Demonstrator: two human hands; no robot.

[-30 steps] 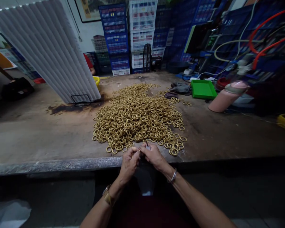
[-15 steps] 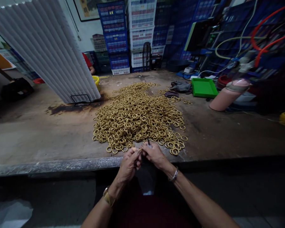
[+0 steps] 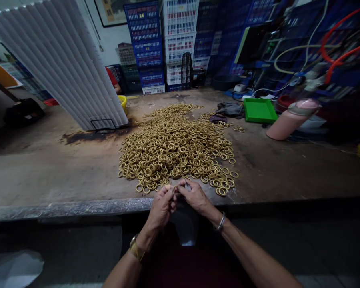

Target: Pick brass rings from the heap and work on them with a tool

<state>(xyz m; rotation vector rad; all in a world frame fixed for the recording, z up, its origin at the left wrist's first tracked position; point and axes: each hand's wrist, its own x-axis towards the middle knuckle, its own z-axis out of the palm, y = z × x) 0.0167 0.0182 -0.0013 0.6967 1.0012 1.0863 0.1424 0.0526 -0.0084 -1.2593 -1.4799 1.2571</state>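
Note:
Both hands meet just over the table's front edge, in front of a large pile of brass-coloured rings (image 3: 174, 148). My left hand (image 3: 162, 206) is closed, thumb and fingertips pinching one ring (image 3: 176, 187), which the fingers largely hide. The fingers of my right hand (image 3: 195, 196) are bent and closed, with the thumb and index tips at that same ring. A small greyish part of a slim tool (image 3: 187, 186) shows in the right hand; its kind is not clear.
A tall corrugated white panel (image 3: 66, 68) stands in a black wire rack at the left. Beyond the pile lie dark gloves (image 3: 229, 109), a green tray (image 3: 259, 110) and a pink bottle (image 3: 291, 120). A person's red sleeve (image 3: 110, 76) shows behind the panel. Stacked crates (image 3: 147, 44) line the back.
The right fingers have turned slightly inward over the ring. The slim tool's dark end, seen sticking up from the right hand before, is now mostly hidden. The pile looks unchanged.

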